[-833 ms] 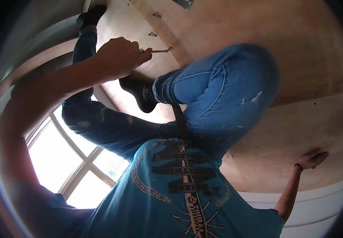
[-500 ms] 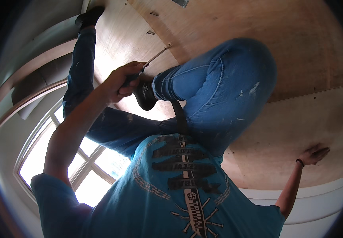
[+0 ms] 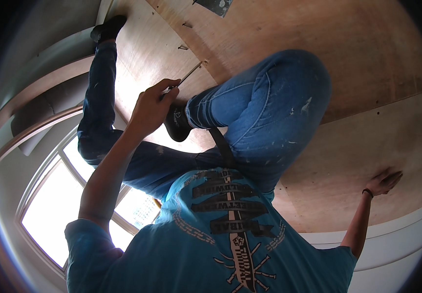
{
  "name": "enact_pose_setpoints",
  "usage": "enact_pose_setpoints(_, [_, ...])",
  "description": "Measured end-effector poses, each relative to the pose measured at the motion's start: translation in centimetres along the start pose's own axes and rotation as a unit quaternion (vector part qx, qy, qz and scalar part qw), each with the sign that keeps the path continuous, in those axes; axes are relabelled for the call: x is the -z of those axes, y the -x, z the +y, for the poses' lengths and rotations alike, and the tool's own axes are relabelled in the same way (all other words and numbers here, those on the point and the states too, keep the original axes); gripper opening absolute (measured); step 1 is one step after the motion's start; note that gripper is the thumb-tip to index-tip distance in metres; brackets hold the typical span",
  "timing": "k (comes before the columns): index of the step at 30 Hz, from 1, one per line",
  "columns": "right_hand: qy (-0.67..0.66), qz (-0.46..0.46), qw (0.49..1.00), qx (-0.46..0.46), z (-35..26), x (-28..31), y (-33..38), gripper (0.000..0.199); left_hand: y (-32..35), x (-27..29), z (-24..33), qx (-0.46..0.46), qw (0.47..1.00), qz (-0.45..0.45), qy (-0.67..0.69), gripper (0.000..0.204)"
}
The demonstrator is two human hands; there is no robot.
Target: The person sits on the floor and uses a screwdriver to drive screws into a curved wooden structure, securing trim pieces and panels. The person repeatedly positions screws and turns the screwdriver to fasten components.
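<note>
We sit on a wooden floor (image 3: 367,73) with our left hand (image 3: 148,108) held out in front, over to the left; its fingers are closed around a screwdriver (image 3: 191,72), whose handle they mostly hide; the thin metal shaft slants away from us, far and to the right, and its tip is at a small spot beside a seam (image 3: 160,14) in the wood; we cannot tell whether the tip touches it.

Farther off near that seam we see a screw (image 3: 182,48) and, beyond it, a second screw (image 3: 187,25); a grey flat piece (image 3: 217,6) is at the far edge.

Our right hand (image 3: 385,182) is well apart, out to the right, laid on the floor with its fingers stretched out and holding nothing that we can see; a dark band (image 3: 367,192) circles the wrist.

Our right knee (image 3: 289,93) is bent between the two hands, in paint-marked jeans; the right foot (image 3: 176,122), in black, is just beside the left hand; a bright window (image 3: 50,215) is at the near left.
</note>
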State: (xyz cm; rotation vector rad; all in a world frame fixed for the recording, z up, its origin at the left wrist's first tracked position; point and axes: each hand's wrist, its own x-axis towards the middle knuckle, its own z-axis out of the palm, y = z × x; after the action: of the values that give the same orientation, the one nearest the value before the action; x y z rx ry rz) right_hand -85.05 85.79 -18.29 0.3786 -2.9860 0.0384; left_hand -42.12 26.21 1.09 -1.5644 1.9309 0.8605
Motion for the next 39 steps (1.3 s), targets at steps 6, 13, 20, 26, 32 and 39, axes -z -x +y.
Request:
enact_pose_setpoints(6, [-0.001, 0.002, 1.0, 0.008, 0.8, -0.5, 0.0, 0.084, -1.3, -1.3, -1.1, 0.038, 0.995, -0.036, 0.082, 0.037])
enact_pose_setpoints(13, [-0.008, -0.02, 1.0, -0.009, -0.2, 0.3, 0.1, 0.085, -2.4, 2.3, 2.2, 0.265, 0.831, -0.197, 0.447, 0.03])
enact_pose_setpoints(20, [0.001, -0.024, 1.0, -0.018, -0.6, 1.0, 0.3, 0.084, -3.9, 3.8, 1.9, -0.301, 0.807, -0.041, -0.506, 0.045])
enact_pose_setpoints(26, [-0.013, -0.023, 1.0, -0.003, -1.0, 1.1, 0.0, 0.084, -4.7, 5.1, 4.9, -0.334, 0.728, -0.065, -0.595, 0.049])
enact_pose_setpoints(32, [-0.018, -0.014, 0.999, 0.036, 0.6, 0.6, 0.1, 0.082, -3.9, 3.2, 4.5, 0.328, 0.828, -0.192, 0.413, 0.018])
enact_pose_setpoints(39, [-0.01, -0.027, 1.0, -0.008, -1.2, 1.5, 0.3, 0.08, -1.8, -0.3, 1.5, 0.303, 0.689, -0.181, 0.632, 0.024])
